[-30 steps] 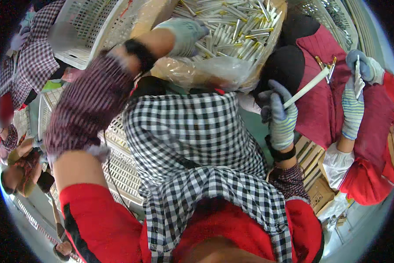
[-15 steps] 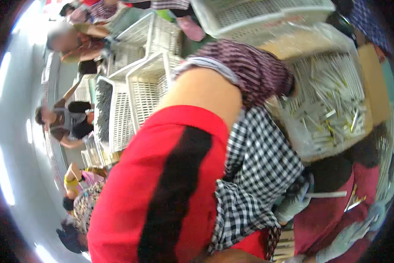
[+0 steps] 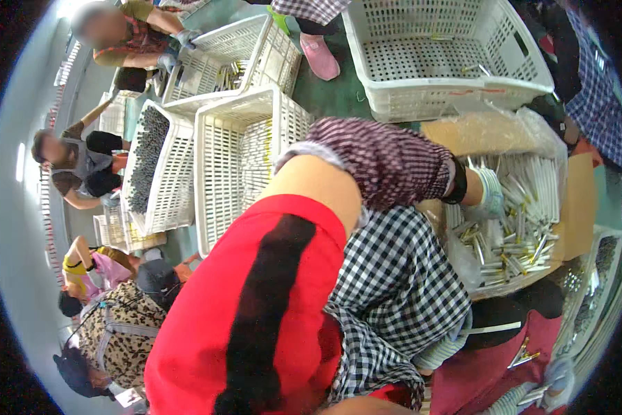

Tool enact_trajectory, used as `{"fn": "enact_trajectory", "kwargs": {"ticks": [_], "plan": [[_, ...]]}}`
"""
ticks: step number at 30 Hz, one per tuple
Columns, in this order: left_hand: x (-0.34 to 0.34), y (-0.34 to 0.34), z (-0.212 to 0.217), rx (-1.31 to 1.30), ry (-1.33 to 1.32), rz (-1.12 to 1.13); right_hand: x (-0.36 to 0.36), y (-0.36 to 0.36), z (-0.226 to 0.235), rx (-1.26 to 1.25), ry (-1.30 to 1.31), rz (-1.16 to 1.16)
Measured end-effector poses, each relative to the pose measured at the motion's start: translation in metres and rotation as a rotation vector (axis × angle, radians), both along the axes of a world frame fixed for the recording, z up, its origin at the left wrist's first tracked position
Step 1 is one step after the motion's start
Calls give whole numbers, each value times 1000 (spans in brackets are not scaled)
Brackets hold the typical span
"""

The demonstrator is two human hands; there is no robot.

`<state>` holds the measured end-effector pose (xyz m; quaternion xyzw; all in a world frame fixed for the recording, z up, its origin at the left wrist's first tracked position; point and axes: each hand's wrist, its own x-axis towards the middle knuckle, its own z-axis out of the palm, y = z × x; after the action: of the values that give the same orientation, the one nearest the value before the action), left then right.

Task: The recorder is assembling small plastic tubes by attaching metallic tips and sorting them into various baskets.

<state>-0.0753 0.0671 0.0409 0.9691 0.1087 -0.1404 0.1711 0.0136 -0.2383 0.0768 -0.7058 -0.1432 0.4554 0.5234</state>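
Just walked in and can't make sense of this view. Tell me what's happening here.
The person's gloved left hand reaches into a plastic-lined cardboard box full of thin white sticks with yellow tips, resting on the pile. A pale glove at the lower right, possibly the right hand, has a few such sticks beside it; its grip is unclear. White slatted crates stand around, some loaded with similar sticks, and other people work among them on the left.

We count four white slotted crates: one (image 3: pixel 456 62) nearly bare, one (image 3: pixel 245 159) holding pale tubes, one (image 3: pixel 155 169) packed with dark tubes, one (image 3: pixel 224 59) behind. We see one lined cardboard box (image 3: pixel 573 207) of white tubes, and one gloved hand (image 3: pixel 489 197) in it.
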Motion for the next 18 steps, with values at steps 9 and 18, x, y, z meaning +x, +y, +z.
{"fn": "enact_trajectory", "kwargs": {"ticks": [9,18], "plan": [[-239,52,151,24,-1065,539,13,4,10,37,-228,51],[-629,111,35,260,-272,2063,18,76,38,-53,-432,217]]}}
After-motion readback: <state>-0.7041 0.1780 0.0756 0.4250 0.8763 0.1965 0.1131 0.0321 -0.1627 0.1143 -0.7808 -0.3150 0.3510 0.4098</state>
